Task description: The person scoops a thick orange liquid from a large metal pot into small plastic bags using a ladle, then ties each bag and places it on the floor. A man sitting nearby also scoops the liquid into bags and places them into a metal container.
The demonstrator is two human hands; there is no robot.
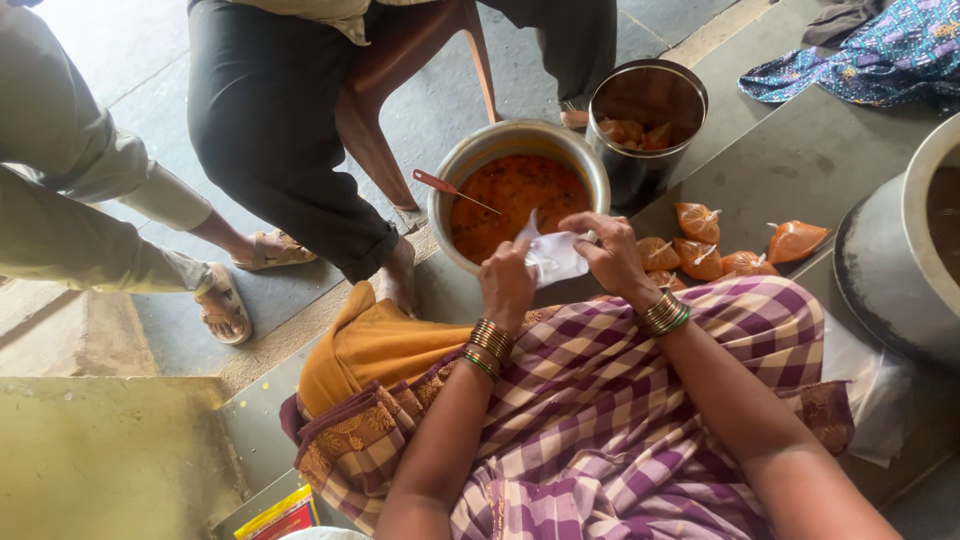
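Grey stone floor (800,160) — steel pot (520,140) there; hands (560,265) pinch clear bag (555,258).

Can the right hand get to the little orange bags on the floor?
Probably yes. The right hand is busy holding a clear plastic bag with the left hand, but the tied orange bags lie close beside it on the floor with nothing between. It would likely have to let go first.

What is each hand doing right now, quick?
Left hand: closed on one edge of the clear plastic bag, above the pot of orange curry.
Right hand: pinching the bag's other edge.
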